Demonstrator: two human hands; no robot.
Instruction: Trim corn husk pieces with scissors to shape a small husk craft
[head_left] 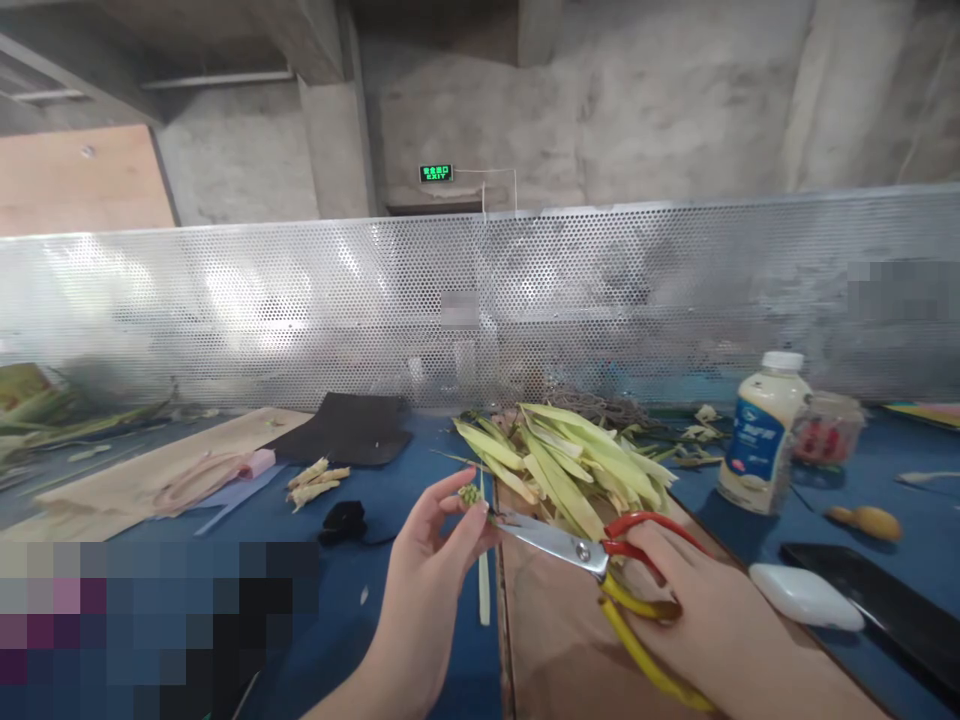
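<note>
My left hand [442,560] pinches a small green, bumpy, bud-like piece [470,494] between thumb and fingertips. A narrow pale green strip [484,590] hangs below those fingers; whether it joins the piece I cannot tell. My right hand [694,605] grips scissors [559,545] with one red and one yellow handle. Their blades point left, with the tips close by my left thumb, where a dark bit shows. Behind both hands lies a heap of pale green corn husks [570,460] on a brown board [559,640].
Left on the blue table are dried husk pieces [315,483], a black sheet [345,430] and beige cloth [150,465]. To the right stand a bottle [763,435], a clear box [829,428], a white case [806,597] and a black phone-like slab [885,610]. Perforated metal [300,310] borders the back.
</note>
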